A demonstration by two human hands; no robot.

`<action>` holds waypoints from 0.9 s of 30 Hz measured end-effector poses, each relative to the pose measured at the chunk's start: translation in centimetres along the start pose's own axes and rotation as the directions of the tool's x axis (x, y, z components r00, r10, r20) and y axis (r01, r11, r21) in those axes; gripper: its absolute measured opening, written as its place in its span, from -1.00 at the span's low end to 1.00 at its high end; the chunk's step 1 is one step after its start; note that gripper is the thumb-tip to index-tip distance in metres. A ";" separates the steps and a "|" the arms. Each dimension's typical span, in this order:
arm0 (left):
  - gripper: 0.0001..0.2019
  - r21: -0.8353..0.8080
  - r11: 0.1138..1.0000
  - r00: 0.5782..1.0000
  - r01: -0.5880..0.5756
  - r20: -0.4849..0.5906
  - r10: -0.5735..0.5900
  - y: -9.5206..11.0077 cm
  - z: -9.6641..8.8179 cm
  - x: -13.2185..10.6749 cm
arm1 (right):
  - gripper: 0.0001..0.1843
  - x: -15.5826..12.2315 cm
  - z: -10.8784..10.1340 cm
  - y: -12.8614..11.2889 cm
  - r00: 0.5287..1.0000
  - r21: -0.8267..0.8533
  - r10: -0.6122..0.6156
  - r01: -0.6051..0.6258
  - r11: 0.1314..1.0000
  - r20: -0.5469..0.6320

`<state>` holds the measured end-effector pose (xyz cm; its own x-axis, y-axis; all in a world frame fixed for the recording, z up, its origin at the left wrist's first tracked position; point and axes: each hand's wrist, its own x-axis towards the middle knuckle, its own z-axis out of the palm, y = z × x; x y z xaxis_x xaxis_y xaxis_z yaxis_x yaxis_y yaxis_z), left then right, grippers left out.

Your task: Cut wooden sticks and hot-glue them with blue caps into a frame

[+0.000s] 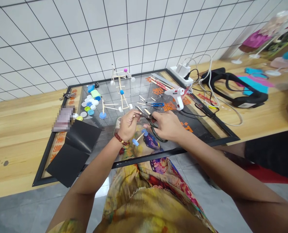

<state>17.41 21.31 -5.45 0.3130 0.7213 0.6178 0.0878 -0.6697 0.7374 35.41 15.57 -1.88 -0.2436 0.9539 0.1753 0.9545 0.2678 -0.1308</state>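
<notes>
In mid-frame, your right hand point(167, 124) grips black scissors point(149, 118) and your left hand point(128, 124) pinches a thin stick point(134, 115). A white glue gun point(177, 95) lies right of center.

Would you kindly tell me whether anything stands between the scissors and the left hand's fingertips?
Nothing visible does: the scissors, held in the right hand, point straight toward the left hand. The stick with blue caps lies nearer the person, off that line.
</notes>
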 end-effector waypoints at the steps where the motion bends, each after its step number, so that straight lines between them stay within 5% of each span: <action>1: -0.66 0.005 1.000 1.000 -0.001 0.004 0.001 0.0 0.0 0.0 | -0.49 0.0 -0.1 0.0 1.000 0.018 -0.008 0.008 1.000 0.011; 16: -0.65 -0.051 0.995 0.991 0.087 -0.093 -0.092 0.0 1.0 -0.5 | -0.49 0.4 0.8 -1.0 0.994 -0.187 0.041 -0.060 0.981 -0.103; 27: -0.62 -0.056 0.988 0.988 0.143 -0.043 -0.145 0.3 0.7 -0.3 | -0.52 0.4 0.6 -0.3 0.997 -0.248 0.048 -0.031 0.968 0.064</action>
<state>17.97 20.79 -5.55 0.2560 0.8180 0.5152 0.0785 -0.5487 0.8323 34.88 15.99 -2.39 -0.2080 0.9724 0.1062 0.9744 0.1964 0.1099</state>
